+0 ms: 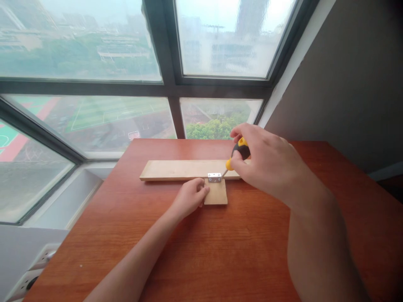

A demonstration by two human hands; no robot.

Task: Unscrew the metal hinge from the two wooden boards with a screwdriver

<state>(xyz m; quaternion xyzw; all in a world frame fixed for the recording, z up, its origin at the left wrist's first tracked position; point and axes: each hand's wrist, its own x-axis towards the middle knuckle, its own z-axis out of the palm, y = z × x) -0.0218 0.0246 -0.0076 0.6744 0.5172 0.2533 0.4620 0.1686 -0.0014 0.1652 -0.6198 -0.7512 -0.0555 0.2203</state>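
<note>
My right hand (262,161) is wrapped round the yellow and black handle of a screwdriver (239,149). Its shaft slants down to the left, with the tip at the right end of a small silver metal hinge (214,177). The hinge spans the joint between a long pale wooden board (176,168) and a small square wooden piece (215,195) in front of it. With closed fingers, my left hand (192,193) grips the left edge of the small square piece. The right part of the long board is hidden behind my right hand.
Both wooden pieces lie on a reddish-brown wooden table (201,251). Large windows with dark frames (171,90) rise behind the table's far edge. A grey wall (346,88) slopes along the right, and wall sockets (23,285) show at the lower left.
</note>
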